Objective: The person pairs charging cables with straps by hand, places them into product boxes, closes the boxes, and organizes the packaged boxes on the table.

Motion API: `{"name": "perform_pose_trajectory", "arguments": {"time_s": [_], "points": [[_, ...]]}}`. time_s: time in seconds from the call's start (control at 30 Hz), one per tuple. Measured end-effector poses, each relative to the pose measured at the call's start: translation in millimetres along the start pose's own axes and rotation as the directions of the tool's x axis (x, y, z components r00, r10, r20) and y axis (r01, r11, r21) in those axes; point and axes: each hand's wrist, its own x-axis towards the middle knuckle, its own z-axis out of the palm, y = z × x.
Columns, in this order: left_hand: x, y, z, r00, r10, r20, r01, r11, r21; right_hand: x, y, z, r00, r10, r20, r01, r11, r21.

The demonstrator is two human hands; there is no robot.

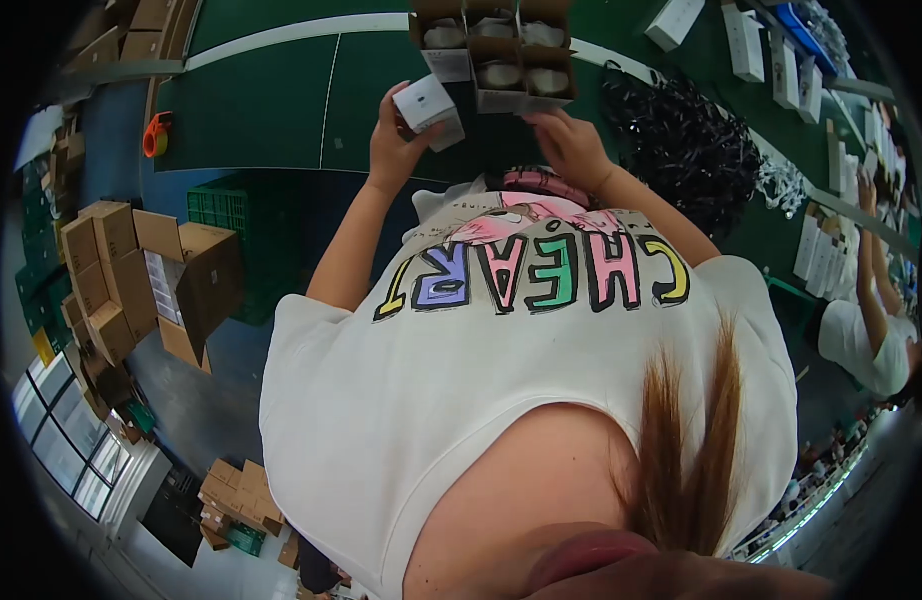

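My left hand (399,143) is closed around a small white box (423,100), thumb on one side and fingers on the other. The box is tilted above the near part of the green table (251,110). To its right stand divided cartons (503,98) with brown cardboard partitions. Each visible compartment holds a pale, wrapped rounded item (499,74) whose kind I cannot make out. My right hand (569,148) is at the cartons' near edge, its fingers stretched toward them with the tips partly hidden. No object shows in it.
A heap of shiny black strips (681,150) lies right of my right hand. Long white boxes (743,45) stand farther right. An orange tape dispenser (157,135) sits at the table's left end. Brown cartons (111,265) and a green crate (219,207) are at left. Another person's arm (865,260) is at far right.
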Motion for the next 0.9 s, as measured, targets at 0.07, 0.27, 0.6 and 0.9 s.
{"name": "perform_pose_trajectory", "arguments": {"time_s": [0.07,0.27,0.6,0.9], "points": [[12,-5,-25,0.990,-0.130,-0.059,0.117,0.975,-0.188,-24,33,-24,0.945,0.301,-0.128,-0.274,0.942,0.193],[68,-68,-76,0.972,-0.185,-0.148,0.230,0.887,0.402,-32,99,-54,0.778,0.615,-0.126,-0.627,0.774,-0.088],[87,66,-25,0.946,0.292,-0.139,-0.225,0.903,0.367,-14,113,-162,0.741,0.672,0.014,-0.624,0.695,-0.357],[128,260,94,0.740,0.672,0.008,-0.645,0.713,-0.274,-6,112,-311,0.964,0.268,0.006,-0.084,0.283,0.955]]}}
